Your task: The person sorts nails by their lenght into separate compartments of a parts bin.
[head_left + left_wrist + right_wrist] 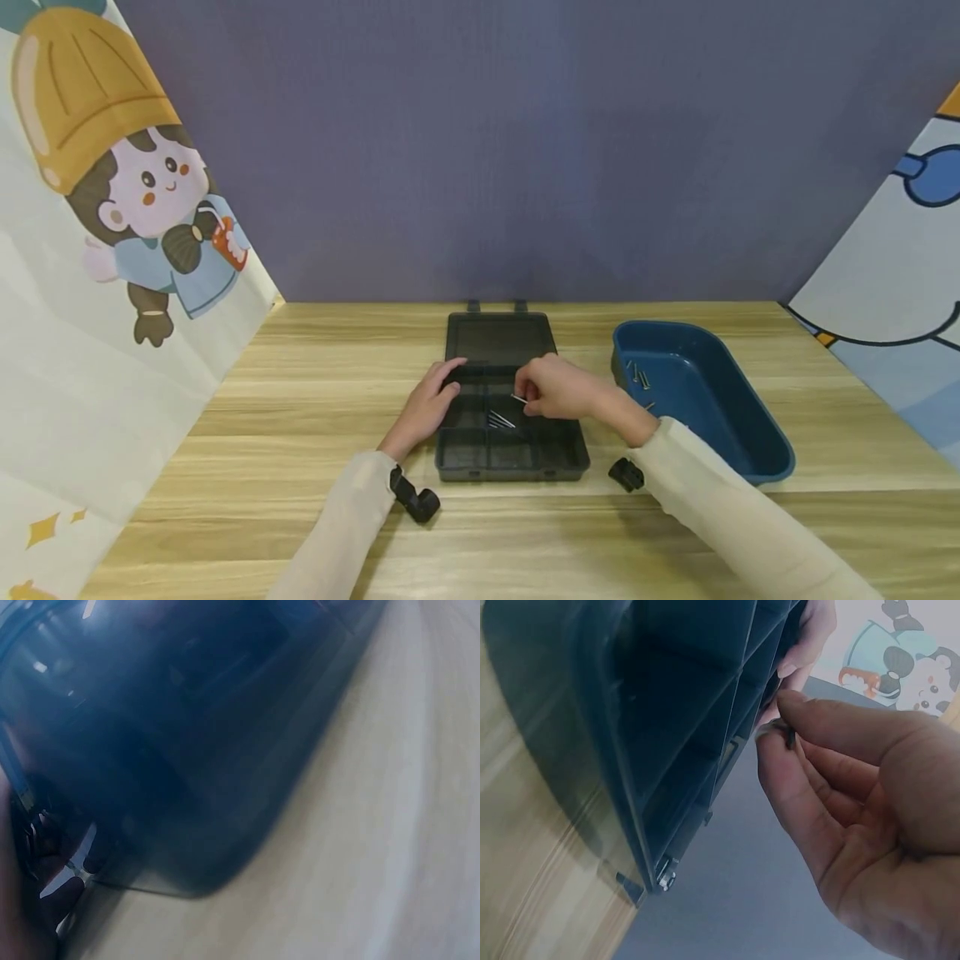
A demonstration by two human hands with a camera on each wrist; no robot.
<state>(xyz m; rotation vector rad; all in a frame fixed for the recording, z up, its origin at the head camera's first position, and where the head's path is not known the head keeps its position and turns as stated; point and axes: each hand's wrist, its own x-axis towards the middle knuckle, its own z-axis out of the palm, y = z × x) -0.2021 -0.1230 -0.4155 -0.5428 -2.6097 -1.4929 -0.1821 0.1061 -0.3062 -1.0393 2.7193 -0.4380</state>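
A dark translucent compartment box (pixel 462 476) lies with its lid (pixel 501 335) folded back on the wooden table. Several thin metal screws (pixel 501 420) rest in a middle compartment. My right hand (pixel 558 387) is over the box and pinches one screw (pixel 519 398) between thumb and fingertips; in the right wrist view only its dark end (pixel 790 739) shows. My left hand (pixel 429 408) rests at the box's left edge, fingers extended along the rim and thumb over the side. The box's underside and wall (pixel 202 787) fill much of the left wrist view.
A blue tray (pixel 750 408) stands right of the box, close beside the right forearm, with several brass-coloured screws (pixel 643 380) at its left side. A dark panel (pixel 525 150) closes off the back of the table. Black wrist cameras (pixel 414 500) sit on both cuffs.
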